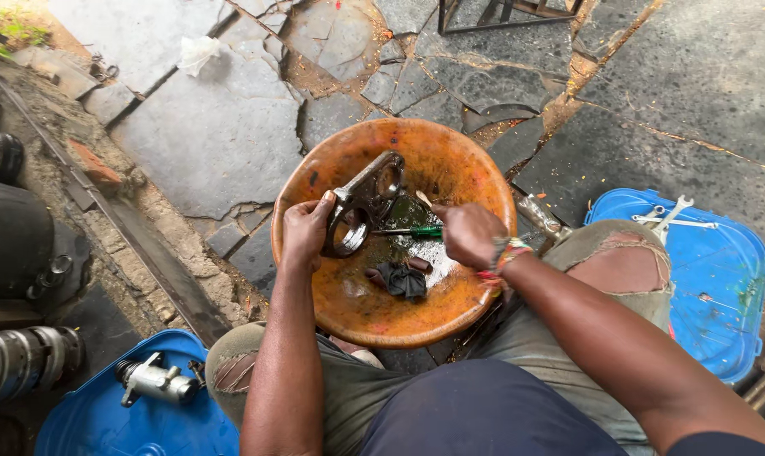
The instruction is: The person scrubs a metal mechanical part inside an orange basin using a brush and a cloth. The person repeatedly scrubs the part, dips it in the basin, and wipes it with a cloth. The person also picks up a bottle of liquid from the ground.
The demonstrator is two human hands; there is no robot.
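Nearest the lens, dark shorts and bent knees in torn grey-green trousers (568, 338) filling the lower centre of the frame, with both forearms reaching up over them. Just beyond, at frame centre, a wide orange basin (475, 169) with a worn, stained rim, its near edge against the lap and a puddle of dark oily liquid at its bottom. Over the basin's left half, left hand (304, 230) with fingers wrapped round the big ring end of a greasy metal connecting rod (361, 203), held tilted, small end toward the upper right. Over the right half, right hand (468, 232) closed around a green-handled screwdriver (412, 230), shaft aimed left at the rod's ring. Below the tool, a black rag (402, 279) lying in the liquid. Little free room to either side: lower left, a blue plastic lid (87, 414) carrying a silvery metal cylinder part (154, 382); right of frame, a second blue lid (720, 279) with spanners (669, 218) laid near its upper edge, close beside the right knee. Along the left edge, dark machine parts (10, 245) and a strip of dirt with a brick. More open ground across the upper frame: cracked grey stone paving (205, 127), a scrap of white wrapping (196, 52) at upper left, a metal frame's feet (500, 13) at top centre.
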